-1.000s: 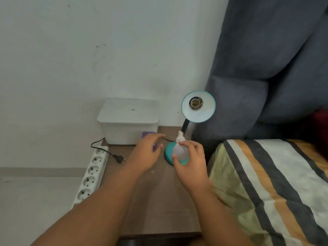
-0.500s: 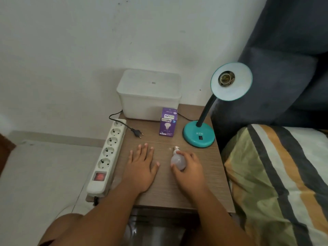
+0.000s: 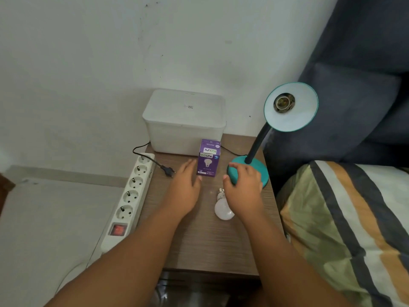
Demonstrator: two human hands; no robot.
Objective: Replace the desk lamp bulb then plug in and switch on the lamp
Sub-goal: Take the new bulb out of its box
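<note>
A teal desk lamp [image 3: 254, 168] stands at the back right of the wooden bedside table [image 3: 199, 240], its shade [image 3: 291, 107] tilted toward me with an empty socket. A white bulb [image 3: 222, 208] lies on the table, untouched. A purple bulb box [image 3: 208, 159] stands upright between my hands. My left hand [image 3: 184, 187] hovers open just left of the box. My right hand [image 3: 242, 187] hovers open to its right, over the lamp base edge and above the bulb. The lamp's black plug [image 3: 168, 171] lies loose beside the power strip [image 3: 128, 200].
A white lidded plastic box [image 3: 184, 120] sits at the back against the wall. The power strip's red switch [image 3: 117, 229] glows at its near end. A striped bed cover [image 3: 354, 229] borders the table on the right, with dark curtain [image 3: 365, 74] behind the lamp.
My right hand let go of the white bulb, which now lies on the table. Both hands moved forward toward the purple box.
</note>
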